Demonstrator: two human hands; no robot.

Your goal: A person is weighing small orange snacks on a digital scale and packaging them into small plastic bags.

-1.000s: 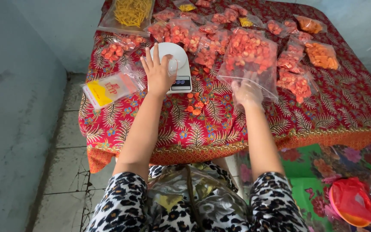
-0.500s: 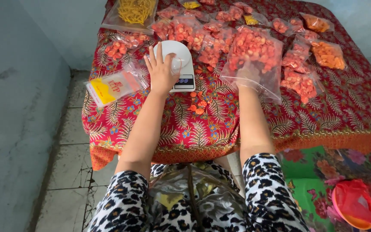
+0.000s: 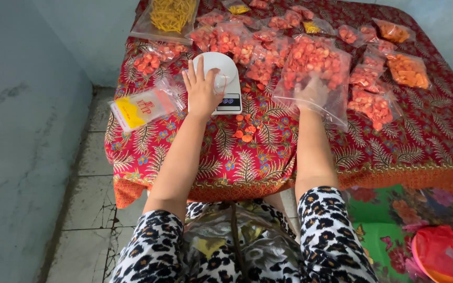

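My left hand [image 3: 202,90] rests flat, fingers spread, on the left side of a small white kitchen scale [image 3: 221,84] on the red patterned tablecloth [image 3: 237,162]. A clear plastic glove covers my right hand [image 3: 311,94], which is pushed into the mouth of a large clear bag of orange-red snack pieces [image 3: 315,65] lying right of the scale. What the fingers grip inside the bag is hidden. A few loose orange pieces [image 3: 243,128] lie on the cloth just in front of the scale.
Several small sealed bags of red and orange snacks [image 3: 373,105] cover the far and right table. A bag of yellow sticks [image 3: 171,15] lies far left, a stack of empty bags with a yellow label [image 3: 142,107] at left. A red plastic bag in an orange bowl [image 3: 441,254] sits low right.
My right hand has gone forward from the bag's mouth deeper into the big bag. The left hand has stayed on the scale. The view has shifted slightly.
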